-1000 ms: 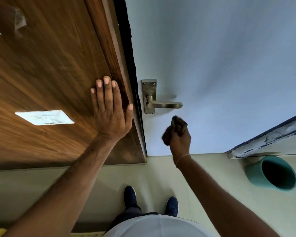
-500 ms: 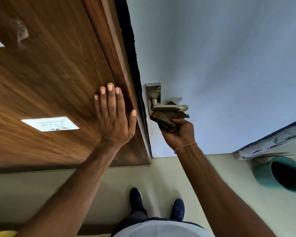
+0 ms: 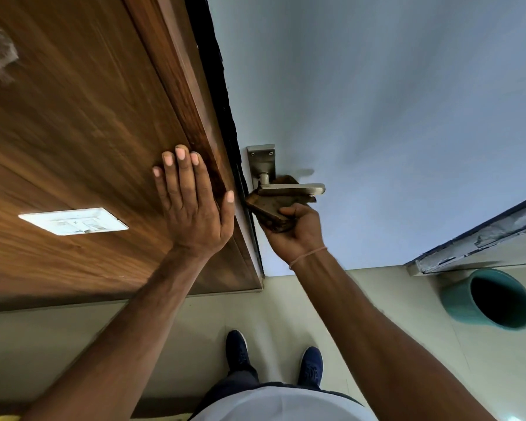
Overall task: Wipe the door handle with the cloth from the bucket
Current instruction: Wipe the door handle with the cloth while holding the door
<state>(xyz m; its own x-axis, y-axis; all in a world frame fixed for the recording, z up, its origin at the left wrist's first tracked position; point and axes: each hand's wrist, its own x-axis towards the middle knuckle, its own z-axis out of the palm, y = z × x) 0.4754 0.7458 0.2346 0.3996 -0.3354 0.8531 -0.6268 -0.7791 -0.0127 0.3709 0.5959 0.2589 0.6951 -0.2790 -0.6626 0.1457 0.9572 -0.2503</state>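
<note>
My right hand (image 3: pixel 298 230) grips the brown cloth (image 3: pixel 269 212), pressing it against the underside of the lever door handle (image 3: pixel 290 189). My left hand (image 3: pixel 193 206), fingers spread flat, braces on the wooden panel (image 3: pixel 73 132) left of the handle. The teal bucket (image 3: pixel 488 299) stands on the floor, well right of the handle. The pale door face right of the handle is bare.

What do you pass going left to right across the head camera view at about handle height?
Switch plate → left hand flat on the wooden panel → brown cloth under the door handle, held by the right hand → teal bucket.
</note>
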